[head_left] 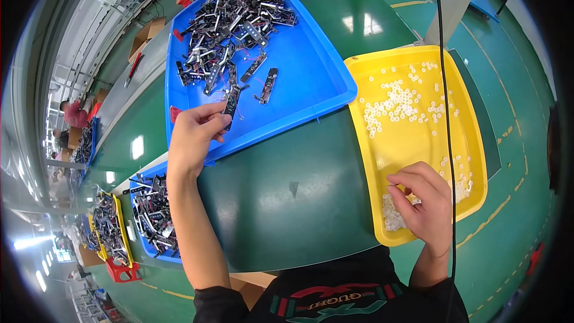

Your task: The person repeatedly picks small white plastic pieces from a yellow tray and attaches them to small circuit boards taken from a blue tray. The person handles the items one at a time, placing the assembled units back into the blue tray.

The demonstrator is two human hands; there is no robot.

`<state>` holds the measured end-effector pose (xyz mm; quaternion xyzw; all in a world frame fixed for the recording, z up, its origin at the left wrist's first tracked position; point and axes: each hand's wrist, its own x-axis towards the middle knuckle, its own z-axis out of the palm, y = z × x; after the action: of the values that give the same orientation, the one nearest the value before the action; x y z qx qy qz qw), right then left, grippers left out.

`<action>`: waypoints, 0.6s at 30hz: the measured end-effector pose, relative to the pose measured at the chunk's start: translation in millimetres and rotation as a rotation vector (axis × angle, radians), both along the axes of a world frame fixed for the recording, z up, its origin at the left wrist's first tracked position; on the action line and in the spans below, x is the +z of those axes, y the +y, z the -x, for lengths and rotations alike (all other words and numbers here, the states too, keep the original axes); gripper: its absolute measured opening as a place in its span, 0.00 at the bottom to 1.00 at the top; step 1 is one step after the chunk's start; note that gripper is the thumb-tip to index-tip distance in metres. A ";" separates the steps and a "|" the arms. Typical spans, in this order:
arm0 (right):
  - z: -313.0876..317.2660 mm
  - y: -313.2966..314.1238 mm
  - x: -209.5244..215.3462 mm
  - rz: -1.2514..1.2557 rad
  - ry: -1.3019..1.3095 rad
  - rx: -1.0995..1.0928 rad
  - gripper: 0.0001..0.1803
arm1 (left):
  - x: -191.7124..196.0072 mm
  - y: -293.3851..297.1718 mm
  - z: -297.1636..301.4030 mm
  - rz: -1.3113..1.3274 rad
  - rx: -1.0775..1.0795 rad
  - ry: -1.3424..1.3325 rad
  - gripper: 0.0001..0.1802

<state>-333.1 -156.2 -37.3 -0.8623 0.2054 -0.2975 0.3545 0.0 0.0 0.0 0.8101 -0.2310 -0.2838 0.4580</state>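
My left hand (200, 128) pinches the end of a narrow black circuit board (232, 105) over the near part of a blue tray (287, 103). Thin wires show beside that board. Farther back in the tray lies a heap of similar boards (233, 24), with a loose board (268, 86) to the right of it. Over a yellow tray (382, 161), my right hand (424, 200) has thumb and forefinger closed together; what they hold, if anything, is too small to make out. Small white rings (397, 101) are scattered in that tray, some right under this hand.
Both trays rest on a dark green table (287, 203). A second blue tray with boards (154, 215) stands at the left, and a yellow one (122, 227) beyond it. A black cable (445, 113) hangs down across the right side. Another person (75, 113) is far left.
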 end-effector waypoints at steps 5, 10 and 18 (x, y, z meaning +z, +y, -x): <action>-26.7 22.6 11.7 -0.155 -0.139 0.038 0.10 | 14.2 27.4 59.6 0.481 0.038 0.235 0.18; -49.8 42.8 17.0 -0.446 -0.247 0.181 0.12 | -4.1 31.3 104.8 0.730 -0.124 0.625 0.27; -68.8 65.6 8.6 -0.906 -0.438 0.296 0.12 | -21.2 26.0 137.0 0.800 -0.062 0.672 0.24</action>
<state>-264.4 -90.6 -28.7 -0.5601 0.1106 -0.2989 0.7647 -137.0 26.0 -21.2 0.4289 -0.1856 -0.4309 0.7720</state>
